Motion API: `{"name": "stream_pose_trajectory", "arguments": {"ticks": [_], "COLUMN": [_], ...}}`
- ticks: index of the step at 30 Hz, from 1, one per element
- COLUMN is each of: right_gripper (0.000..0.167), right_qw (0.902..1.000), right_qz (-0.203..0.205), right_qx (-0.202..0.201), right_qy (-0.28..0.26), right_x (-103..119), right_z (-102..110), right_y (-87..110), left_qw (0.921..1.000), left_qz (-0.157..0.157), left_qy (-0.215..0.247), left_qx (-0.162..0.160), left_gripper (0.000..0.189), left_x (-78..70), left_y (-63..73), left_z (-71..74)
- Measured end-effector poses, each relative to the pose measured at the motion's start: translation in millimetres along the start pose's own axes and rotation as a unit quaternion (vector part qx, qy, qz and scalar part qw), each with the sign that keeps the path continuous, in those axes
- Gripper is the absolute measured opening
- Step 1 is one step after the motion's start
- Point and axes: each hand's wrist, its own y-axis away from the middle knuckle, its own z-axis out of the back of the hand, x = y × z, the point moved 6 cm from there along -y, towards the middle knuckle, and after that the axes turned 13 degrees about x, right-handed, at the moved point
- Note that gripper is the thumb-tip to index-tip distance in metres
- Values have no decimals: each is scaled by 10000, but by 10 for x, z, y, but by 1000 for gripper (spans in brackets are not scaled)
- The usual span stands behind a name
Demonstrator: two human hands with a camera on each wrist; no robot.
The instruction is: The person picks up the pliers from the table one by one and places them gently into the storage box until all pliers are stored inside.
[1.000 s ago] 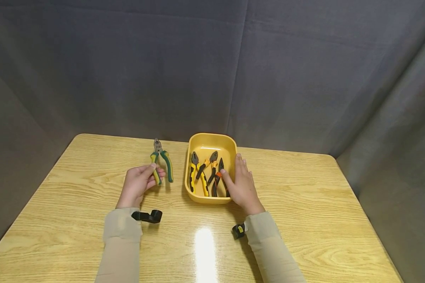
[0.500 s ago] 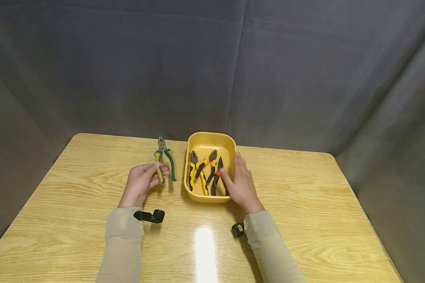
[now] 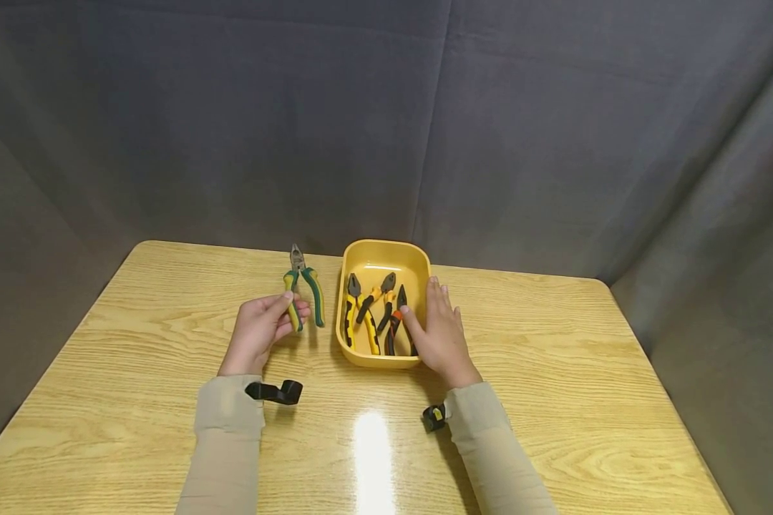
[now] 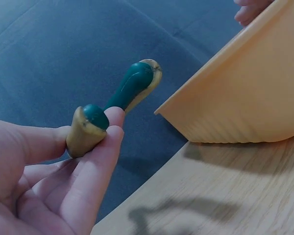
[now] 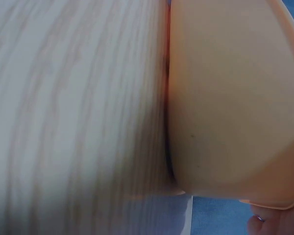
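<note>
My left hand (image 3: 256, 329) pinches one handle of green-and-yellow combination pliers (image 3: 298, 266) between thumb and fingers. The pliers point away from me with their handles spread, raised over the wood left of a yellow plastic bin (image 3: 386, 363). In the left wrist view the free handle (image 4: 134, 83) sticks out toward the bin wall (image 4: 245, 93). Straight fingers of my right hand (image 3: 443, 345) lie along the bin's right side, the thumb reaching over the rim. Inside are yellow-and-black pliers (image 3: 351, 315), orange-and-black pliers (image 3: 386, 285) and long-nose pliers (image 3: 396, 322), partly hidden by the thumb.
The wooden table (image 3: 554, 372) stretches to both sides of the bin. A dark grey curtain (image 3: 283, 129) hangs right behind the table's back edge. Black camera mounts (image 3: 283, 392) sit at both wrists.
My left hand has carried the green-and-yellow pliers a little to the right and away from me, closer to the bin. The right hand and the bin stay in place.
</note>
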Motion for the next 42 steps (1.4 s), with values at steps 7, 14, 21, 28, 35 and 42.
{"name": "stream_pose_trajectory", "arguments": {"ticks": [7, 14, 21, 28, 35, 42], "right_gripper": [84, 84, 83, 81, 81, 80], "right_qw": [10000, 9999, 9998, 9998, 9999, 9999], "right_qz": [-13, 19, 3, -19, -3, 24], "right_qx": [34, 73, 53, 83, 32, -32], "right_qy": [81, 113, 168, 156, 147, 136], "right_x": [13, 18, 15, 45, 38, 24], "right_z": [3, 12, 25, 12, -1, 5], "right_y": [4, 4, 9, 11, 11, 2], "left_qw": [9999, 9999, 9999, 9996, 9995, 9997], "left_qz": [-82, -65, -44, 153, 153, 86], "left_qy": [23, -56, -82, -182, -203, -131], "left_qx": [58, 104, 142, 123, 200, 182], "left_gripper": [44, 43, 42, 41, 41, 39], "left_x": [-14, -5, 0, 39, 64, 61], "left_y": [-19, -45, -62, -43, -57, -98], "left_z": [-30, -83, -167, -213, -290, -374]}}
